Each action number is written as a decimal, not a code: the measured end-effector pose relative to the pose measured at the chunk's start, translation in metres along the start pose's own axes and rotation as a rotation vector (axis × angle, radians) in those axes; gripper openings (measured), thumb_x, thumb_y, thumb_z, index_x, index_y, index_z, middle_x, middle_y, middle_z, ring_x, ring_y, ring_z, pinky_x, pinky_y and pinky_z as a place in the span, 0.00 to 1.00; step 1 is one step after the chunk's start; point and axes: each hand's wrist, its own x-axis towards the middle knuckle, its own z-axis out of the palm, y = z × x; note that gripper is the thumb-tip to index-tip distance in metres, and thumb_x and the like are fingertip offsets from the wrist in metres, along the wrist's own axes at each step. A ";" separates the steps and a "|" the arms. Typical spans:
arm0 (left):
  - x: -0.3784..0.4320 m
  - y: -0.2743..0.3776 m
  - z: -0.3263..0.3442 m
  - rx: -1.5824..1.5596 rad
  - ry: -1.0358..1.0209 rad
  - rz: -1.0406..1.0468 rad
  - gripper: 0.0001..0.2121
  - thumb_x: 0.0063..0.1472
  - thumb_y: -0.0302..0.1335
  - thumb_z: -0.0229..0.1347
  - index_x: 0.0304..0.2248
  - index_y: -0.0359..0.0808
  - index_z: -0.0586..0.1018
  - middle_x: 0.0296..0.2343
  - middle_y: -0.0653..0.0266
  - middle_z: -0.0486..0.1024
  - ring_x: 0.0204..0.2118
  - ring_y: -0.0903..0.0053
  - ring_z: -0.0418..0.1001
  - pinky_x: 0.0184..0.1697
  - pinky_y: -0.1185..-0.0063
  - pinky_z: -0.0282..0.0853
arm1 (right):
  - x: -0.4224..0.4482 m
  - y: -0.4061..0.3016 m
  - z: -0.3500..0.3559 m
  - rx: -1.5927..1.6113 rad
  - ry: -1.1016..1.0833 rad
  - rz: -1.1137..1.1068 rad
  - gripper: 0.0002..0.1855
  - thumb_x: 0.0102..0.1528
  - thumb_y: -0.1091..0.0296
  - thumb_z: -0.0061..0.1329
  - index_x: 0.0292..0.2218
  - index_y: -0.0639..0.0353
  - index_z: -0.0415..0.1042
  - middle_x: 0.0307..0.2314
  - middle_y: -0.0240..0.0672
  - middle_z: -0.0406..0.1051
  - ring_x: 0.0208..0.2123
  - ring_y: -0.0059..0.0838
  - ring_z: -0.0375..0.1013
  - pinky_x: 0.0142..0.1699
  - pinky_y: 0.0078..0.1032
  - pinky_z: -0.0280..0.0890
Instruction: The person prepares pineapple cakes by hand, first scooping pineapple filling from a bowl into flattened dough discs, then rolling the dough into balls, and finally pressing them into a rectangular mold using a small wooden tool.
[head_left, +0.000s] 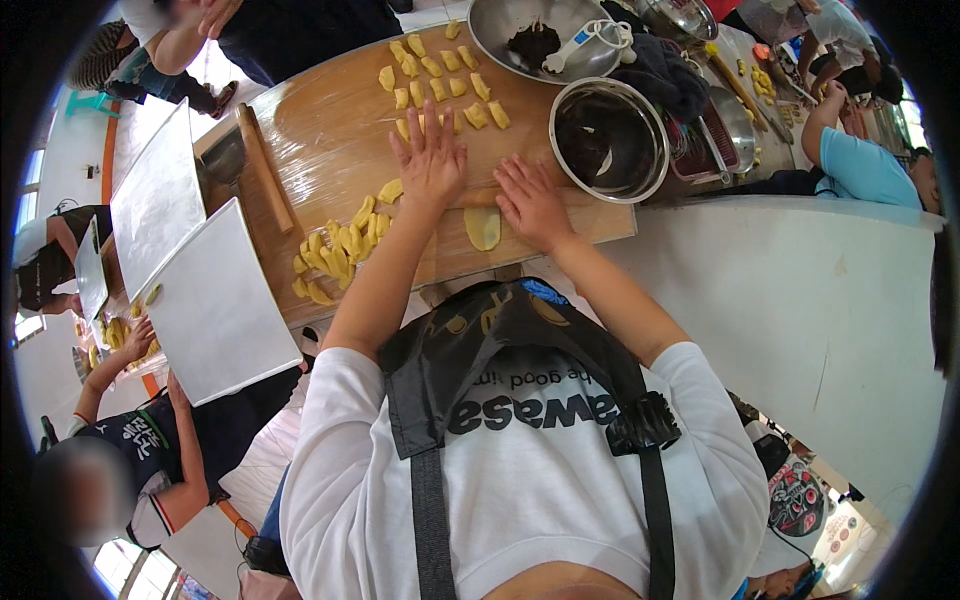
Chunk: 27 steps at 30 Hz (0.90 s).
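My left hand (433, 166) lies palm down with its fingers straight and spread, pointing toward the far side of the table. To its right, my right hand (531, 201) is also palm down, fingers extended. Between them shows part of a wooden rolling pin (477, 198), its ends mostly hidden by my hands. Just on my side of the pin lies a flattened oval of yellow dough (482, 229). Short dough pieces (475, 115) stand in rows beyond my left fingertips. More dough strips (337, 251) are heaped left of my left forearm.
Plastic film covers the wooden table (322, 127). A second rolling pin (264, 169) and a dough scraper (225, 159) lie left, beside metal trays (217, 307). Steel bowls (609, 140) with dark filling (534, 43) stand right. People work around; one holds a tray.
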 end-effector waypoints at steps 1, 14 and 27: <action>-0.001 0.000 0.001 -0.004 0.017 0.007 0.27 0.61 0.41 0.44 0.60 0.44 0.61 0.63 0.59 0.44 0.66 0.60 0.38 0.62 0.51 0.30 | -0.006 -0.007 -0.001 -0.029 -0.015 0.006 0.26 0.60 0.54 0.40 0.55 0.58 0.62 0.56 0.40 0.60 0.61 0.37 0.52 0.64 0.44 0.42; 0.007 0.002 -0.004 0.023 0.037 -0.010 0.29 0.59 0.41 0.46 0.59 0.44 0.61 0.62 0.60 0.48 0.65 0.62 0.41 0.63 0.55 0.29 | -0.005 -0.015 -0.010 -0.068 -0.174 0.047 0.29 0.60 0.55 0.39 0.58 0.57 0.56 0.59 0.39 0.53 0.63 0.37 0.46 0.65 0.45 0.39; 0.008 -0.007 0.003 -0.020 0.189 0.039 0.28 0.59 0.41 0.47 0.58 0.41 0.63 0.61 0.59 0.51 0.65 0.65 0.45 0.63 0.57 0.31 | 0.005 0.000 -0.004 0.047 -0.143 0.029 0.25 0.51 0.71 0.47 0.52 0.56 0.65 0.51 0.40 0.63 0.58 0.42 0.55 0.60 0.42 0.51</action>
